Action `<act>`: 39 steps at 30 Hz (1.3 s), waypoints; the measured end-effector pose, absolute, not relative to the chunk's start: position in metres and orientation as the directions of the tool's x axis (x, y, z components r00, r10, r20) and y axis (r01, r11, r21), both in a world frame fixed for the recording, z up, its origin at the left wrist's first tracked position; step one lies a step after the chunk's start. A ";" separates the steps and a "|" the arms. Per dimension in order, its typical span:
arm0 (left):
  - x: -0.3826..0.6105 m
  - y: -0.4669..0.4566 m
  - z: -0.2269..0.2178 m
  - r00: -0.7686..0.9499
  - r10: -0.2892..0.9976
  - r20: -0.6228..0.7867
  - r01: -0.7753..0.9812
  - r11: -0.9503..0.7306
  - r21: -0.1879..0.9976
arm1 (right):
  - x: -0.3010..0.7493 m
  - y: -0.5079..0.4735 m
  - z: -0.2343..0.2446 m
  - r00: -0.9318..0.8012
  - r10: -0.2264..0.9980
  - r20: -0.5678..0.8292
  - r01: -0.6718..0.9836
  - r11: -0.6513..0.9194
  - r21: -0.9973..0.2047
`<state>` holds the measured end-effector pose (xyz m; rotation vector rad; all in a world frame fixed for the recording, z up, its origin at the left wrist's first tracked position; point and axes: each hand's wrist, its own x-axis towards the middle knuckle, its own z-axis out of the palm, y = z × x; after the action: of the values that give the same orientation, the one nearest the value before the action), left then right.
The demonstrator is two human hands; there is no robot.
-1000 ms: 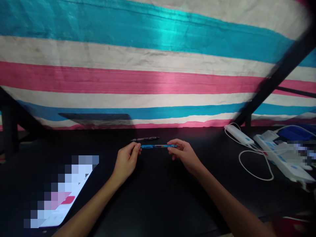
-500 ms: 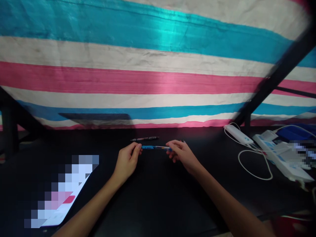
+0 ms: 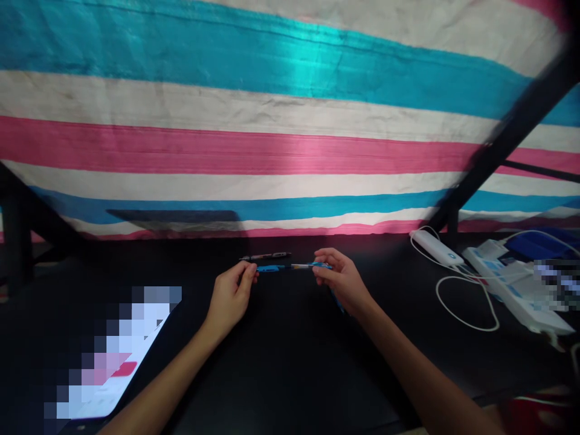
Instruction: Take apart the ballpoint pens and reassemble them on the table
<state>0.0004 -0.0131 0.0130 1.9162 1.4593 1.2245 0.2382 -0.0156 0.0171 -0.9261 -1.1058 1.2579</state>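
Observation:
A slim blue pen (image 3: 270, 268) lies level between my two hands, just above the black desk. My left hand (image 3: 231, 296) pinches its left end between thumb and fingers. At the other end, my right hand (image 3: 342, 278) has thumb and fingertips around a light-blue part, next to a clear section with an orange-brown tint. A dark stretch sits mid-pen; whether it is a gap or a dark part I cannot tell. Behind it a black pen (image 3: 267, 256) rests on the desk. Something blue (image 3: 338, 302) shows partly hidden beneath my right wrist.
A phone with a lit screen (image 3: 109, 393) is at left on the desk (image 3: 281, 362). To the right stand a white power strip (image 3: 516, 290), a white device (image 3: 437, 248) and looped white cables. Striped sheeting (image 3: 272, 151) hangs behind, with dark slanted frame bars at both sides.
My right hand has shifted slightly right, and its fingers have changed position. More of the pen's light-blue right end shows now. My left hand has moved slightly left, still pinching the pen.

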 end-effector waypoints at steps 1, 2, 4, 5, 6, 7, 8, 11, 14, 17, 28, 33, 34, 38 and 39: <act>0.000 -0.013 0.013 0.044 0.922 0.385 0.541 -0.346 0.767 | 0.240 -0.015 0.018 -0.005 0.994 0.108 -0.268 0.102 -0.958; -0.001 -0.012 0.013 0.036 0.921 0.388 0.545 -0.344 0.765 | 0.242 -0.014 0.019 0.012 0.995 0.098 -0.290 0.097 -0.952; -0.003 -0.011 0.011 0.025 0.919 0.393 0.550 -0.341 0.762 | 0.245 -0.012 0.021 0.044 0.995 0.084 -0.332 0.094 -0.939; -0.004 -0.010 0.011 0.020 0.919 0.395 0.551 -0.339 0.763 | 0.247 -0.011 0.023 0.061 0.995 0.078 -0.351 0.094 -0.932; -0.005 -0.010 0.010 0.015 0.919 0.395 0.550 -0.338 0.764 | 0.249 -0.010 0.024 0.077 0.994 0.072 -0.367 0.096 -0.925; -0.005 -0.009 0.009 0.008 0.918 0.396 0.548 -0.335 0.766 | 0.251 -0.009 0.025 0.094 0.993 0.067 -0.381 0.098 -0.920; -0.006 -0.009 0.009 0.001 0.918 0.397 0.544 -0.334 0.770 | 0.253 -0.008 0.026 0.112 0.992 0.064 -0.392 0.104 -0.914; -0.007 -0.008 0.008 -0.009 0.915 0.403 0.535 -0.336 0.775 | 0.258 -0.004 0.027 0.169 0.984 0.060 -0.410 0.125 -0.903; -0.007 -0.007 0.009 -0.010 0.915 0.404 0.528 -0.339 0.779 | 0.262 -0.001 0.025 0.202 0.978 0.051 -0.410 0.132 -0.903; -0.007 -0.006 0.011 -0.015 0.914 0.406 0.516 -0.341 0.786 | 0.264 0.001 0.022 0.206 0.977 0.045 -0.407 0.128 -0.904; -0.007 -0.005 0.009 -0.035 0.908 0.417 0.496 -0.347 0.796 | 0.255 -0.004 0.021 0.149 0.988 0.039 -0.330 0.086 -0.940; -0.006 -0.005 0.009 -0.030 0.909 0.416 0.479 -0.352 0.804 | 0.254 -0.004 0.017 0.130 0.991 0.037 -0.319 0.077 -0.944; -0.006 -0.005 0.009 -0.030 0.910 0.413 0.477 -0.350 0.806 | 0.254 -0.004 0.017 0.128 0.991 0.038 -0.323 0.078 -0.943; -0.006 -0.006 0.009 -0.039 0.910 0.414 0.486 -0.344 0.803 | 0.254 -0.003 0.016 0.133 0.991 0.025 -0.341 0.069 -0.937; -0.006 -0.006 0.010 -0.039 0.909 0.416 0.491 -0.345 0.800 | 0.254 -0.003 0.016 0.134 0.991 0.023 -0.346 0.069 -0.936</act>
<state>-0.0058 -0.0057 0.0097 1.8294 1.4723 1.3527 0.2541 -0.0033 0.0161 -0.9694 -0.8767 1.2311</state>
